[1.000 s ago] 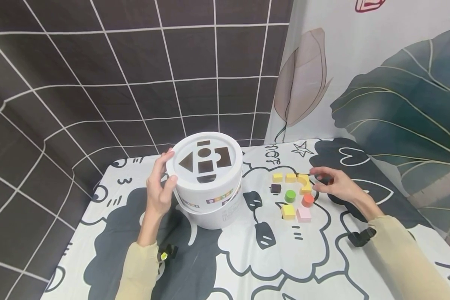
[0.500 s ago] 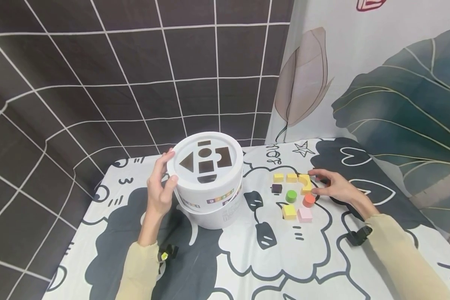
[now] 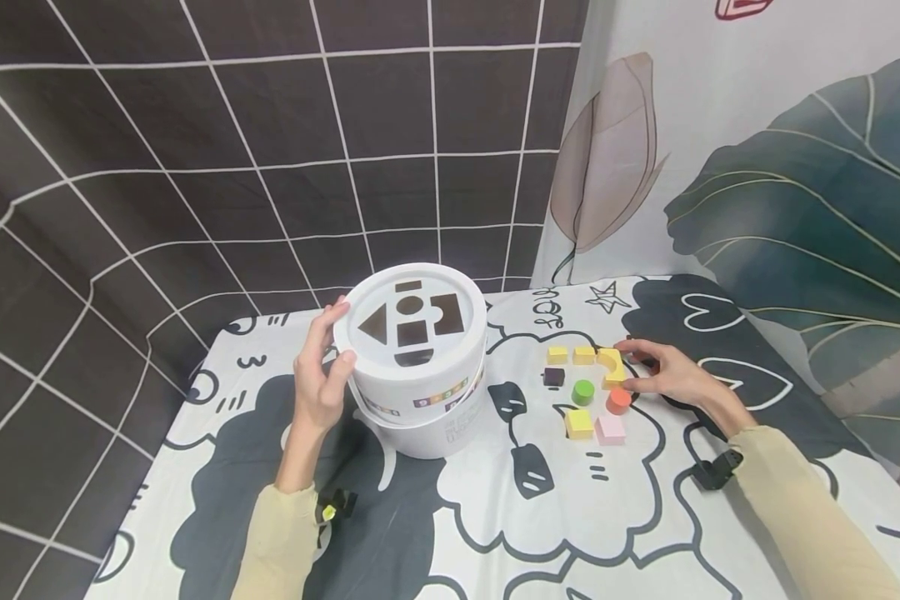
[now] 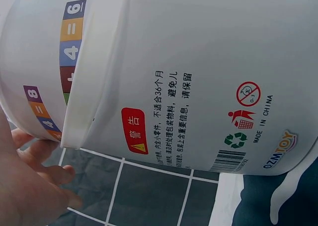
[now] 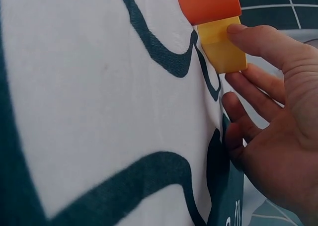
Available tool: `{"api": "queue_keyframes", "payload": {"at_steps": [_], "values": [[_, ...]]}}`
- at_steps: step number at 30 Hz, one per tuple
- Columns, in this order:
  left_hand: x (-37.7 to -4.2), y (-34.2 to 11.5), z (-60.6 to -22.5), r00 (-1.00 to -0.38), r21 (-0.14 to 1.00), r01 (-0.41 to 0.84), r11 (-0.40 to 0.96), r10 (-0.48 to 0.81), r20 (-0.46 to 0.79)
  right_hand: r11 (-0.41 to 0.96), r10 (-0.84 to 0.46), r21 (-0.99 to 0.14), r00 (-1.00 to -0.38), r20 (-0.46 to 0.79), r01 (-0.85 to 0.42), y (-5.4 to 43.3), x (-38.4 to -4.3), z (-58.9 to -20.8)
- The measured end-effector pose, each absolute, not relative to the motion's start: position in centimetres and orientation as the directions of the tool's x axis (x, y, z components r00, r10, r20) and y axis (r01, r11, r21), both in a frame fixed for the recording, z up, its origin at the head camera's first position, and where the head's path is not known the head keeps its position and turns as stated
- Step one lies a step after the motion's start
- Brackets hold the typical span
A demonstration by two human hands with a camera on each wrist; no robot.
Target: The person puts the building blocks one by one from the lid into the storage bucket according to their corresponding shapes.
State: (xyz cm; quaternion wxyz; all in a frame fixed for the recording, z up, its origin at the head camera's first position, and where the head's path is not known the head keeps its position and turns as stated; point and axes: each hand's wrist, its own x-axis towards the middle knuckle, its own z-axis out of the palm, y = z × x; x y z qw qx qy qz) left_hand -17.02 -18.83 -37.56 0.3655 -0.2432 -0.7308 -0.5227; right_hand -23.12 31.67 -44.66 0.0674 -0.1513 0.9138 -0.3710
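On the left, a white shape-sorter bucket (image 3: 420, 400) stands upright, with cut-out shapes in its lid (image 3: 371, 354). My left hand (image 3: 321, 375) holds the lid's left rim, thumb at the near side and fingers along the far left. In the left wrist view, the fingers (image 4: 59, 174) curve beside the wall, the lower ones apart from it. To the right, a yellow arch block (image 3: 612, 379) lies on the cloth. My right hand (image 3: 671, 375) pinches it at its right side, thumb on the near end and index finger at the far end. An orange-red cylinder (image 3: 618, 401) sits just in front.
Near the arch lie two small yellow blocks (image 3: 557, 355), a dark block (image 3: 553, 377), a green cylinder (image 3: 582, 392), a yellow block (image 3: 579, 424) and a pink block (image 3: 611, 430). A patterned cloth (image 3: 495, 517) covers the table. Behind hangs a dark gridded curtain (image 3: 375, 200).
My right hand has moved slightly left, its thumb and index finger now against the yellow arch block. The left hand and the bucket stay in place.
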Motion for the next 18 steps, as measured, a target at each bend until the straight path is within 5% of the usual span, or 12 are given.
{"api": "queue_keyframes", "payload": {"at_steps": [18], "values": [[-17.06, -18.86, -37.62, -0.616, 0.585, 0.734, 0.345, -0.023, 0.787, 0.672, -0.302, -0.702, -0.953, 0.029, -0.235, 32.23, -23.54, -45.06]]}}
